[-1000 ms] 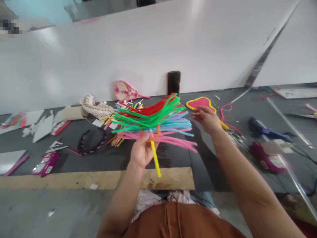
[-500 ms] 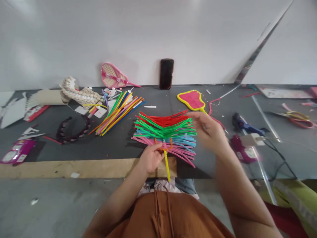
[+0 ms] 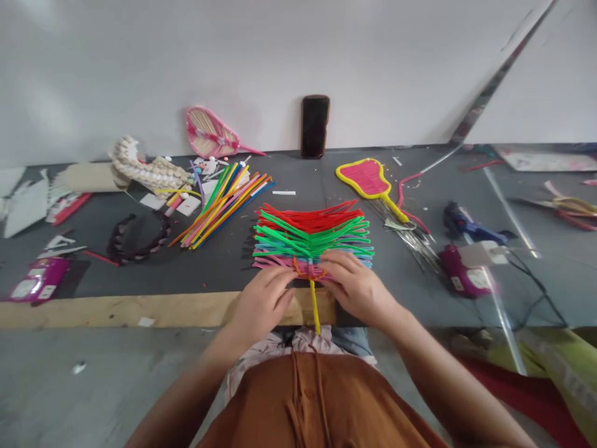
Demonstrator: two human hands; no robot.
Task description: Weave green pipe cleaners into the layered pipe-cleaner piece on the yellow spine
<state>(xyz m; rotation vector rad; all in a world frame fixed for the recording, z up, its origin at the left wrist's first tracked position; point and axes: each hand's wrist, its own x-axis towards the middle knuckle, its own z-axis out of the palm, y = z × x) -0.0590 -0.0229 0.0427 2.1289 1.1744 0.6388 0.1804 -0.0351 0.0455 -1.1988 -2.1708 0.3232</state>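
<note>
A fan of pipe cleaners in red, green, blue and pink rows lies flat on the dark mat, with a yellow stem pointing toward me. My left hand pinches the pink rows just left of the stem, where an orange tie wraps them. My right hand rests on the pink rows right of the stem, fingers curled down onto them. Both hands press the piece against the mat.
A loose bundle of coloured pipe cleaners lies to the left. A pink and yellow paddle shape, two glue guns, a dark phone against the wall and a black headband surround the work. A wooden strip edges the mat.
The pipe cleaner fan came down from mid-air onto the mat. My right hand moved from the fan's right edge to its lower rows beside the stem.
</note>
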